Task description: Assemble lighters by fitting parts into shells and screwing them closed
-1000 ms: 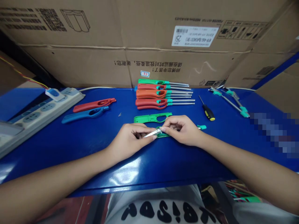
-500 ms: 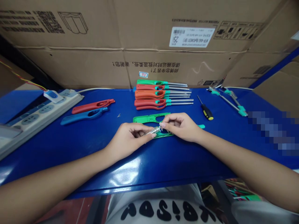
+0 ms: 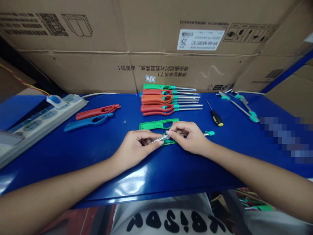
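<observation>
My left hand (image 3: pixel 137 146) is closed round a clear lighter fuel tank (image 3: pixel 160 138), held at a slant with its end pointing right. At that end, the fingertips of my right hand (image 3: pixel 189 135) are pinched together on the tip; the small part there is hard to make out. Just behind my hands lies a green lighter handle half (image 3: pixel 153 125) with its inner side up. Below the tank is another green handle half (image 3: pixel 171 142), partly covered by my fingers. A metal rod with a teal end piece (image 3: pixel 209 133) sticks out beyond my right hand.
Several assembled lighters (image 3: pixel 158 99) lie stacked at the back. Red (image 3: pixel 97 112) and blue handles (image 3: pixel 89 123) lie left, beside a power strip (image 3: pixel 41 125) and small screws (image 3: pixel 124 121). Right are a screwdriver (image 3: pixel 216 117) and metal lighter tubes (image 3: pixel 238 106). Cardboard (image 3: pixel 97 71) stands behind.
My right hand has shifted slightly down and toward me, still pinching at the tank's end. More of the metal rod with the teal end now shows beside it. My left hand is nearly still.
</observation>
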Action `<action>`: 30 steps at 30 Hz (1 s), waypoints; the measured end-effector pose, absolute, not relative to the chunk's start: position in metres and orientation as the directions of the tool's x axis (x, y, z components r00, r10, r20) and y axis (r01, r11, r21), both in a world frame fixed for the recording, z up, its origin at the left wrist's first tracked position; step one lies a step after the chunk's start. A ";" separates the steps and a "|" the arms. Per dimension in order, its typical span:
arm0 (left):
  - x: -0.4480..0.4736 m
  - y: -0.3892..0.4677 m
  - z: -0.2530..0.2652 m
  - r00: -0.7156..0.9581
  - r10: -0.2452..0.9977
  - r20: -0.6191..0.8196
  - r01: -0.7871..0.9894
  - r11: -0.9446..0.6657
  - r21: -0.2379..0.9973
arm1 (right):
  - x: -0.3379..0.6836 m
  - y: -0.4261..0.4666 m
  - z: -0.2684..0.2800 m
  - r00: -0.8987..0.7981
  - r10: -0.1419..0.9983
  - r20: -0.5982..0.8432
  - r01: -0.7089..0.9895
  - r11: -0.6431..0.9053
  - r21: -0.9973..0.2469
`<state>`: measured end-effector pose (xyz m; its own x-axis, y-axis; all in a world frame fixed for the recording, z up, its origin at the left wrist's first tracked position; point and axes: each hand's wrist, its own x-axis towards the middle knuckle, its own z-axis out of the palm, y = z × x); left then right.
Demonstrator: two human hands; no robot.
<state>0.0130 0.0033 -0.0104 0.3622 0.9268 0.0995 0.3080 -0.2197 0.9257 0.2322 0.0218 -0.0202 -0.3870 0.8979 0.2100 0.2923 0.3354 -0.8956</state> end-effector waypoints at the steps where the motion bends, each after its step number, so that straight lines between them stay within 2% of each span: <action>1: 0.013 0.003 -0.011 0.361 0.927 0.098 0.309 -0.219 0.925 | 0.232 0.021 -0.021 -0.384 0.895 0.227 0.303 0.354 -0.885; 4: 0.014 0.003 -0.011 0.362 0.928 0.089 0.315 -0.211 0.925 | 0.232 0.020 -0.021 -0.384 0.890 0.247 0.312 0.377 -0.872; 8: 0.013 0.004 -0.008 0.373 0.925 0.075 0.308 -0.200 0.930 | 0.232 0.023 -0.019 -0.412 0.889 0.202 0.259 0.327 -0.909; 11: 0.008 0.006 -0.002 0.394 0.915 0.087 0.360 -0.241 0.901 | 0.233 0.026 -0.016 -0.437 0.879 0.194 0.238 0.321 -0.917; 16: -0.004 0.008 0.013 0.452 0.886 0.102 0.556 -0.369 0.745 | 0.239 0.033 -0.014 -0.400 0.902 0.164 0.244 0.277 -0.929; 21: -0.007 0.007 0.018 0.569 0.810 0.140 0.605 -0.527 0.597 | 0.243 0.035 -0.013 -0.383 0.921 0.069 0.208 0.159 -0.965; 26: -0.006 0.006 0.015 0.574 0.807 0.139 0.637 -0.547 0.544 | 0.242 0.035 -0.013 -0.398 0.911 0.108 0.234 0.215 -0.948; 30: -0.007 0.006 0.015 0.569 0.812 0.130 0.627 -0.531 0.570 | 0.242 0.035 -0.014 -0.414 0.900 0.140 0.245 0.257 -0.935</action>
<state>-0.0068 0.0063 0.0147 0.5692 0.8119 0.1295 0.6271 -0.5306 0.5702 0.2425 0.0353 -0.0144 -0.4137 0.8996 0.1396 0.2445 0.2575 -0.9348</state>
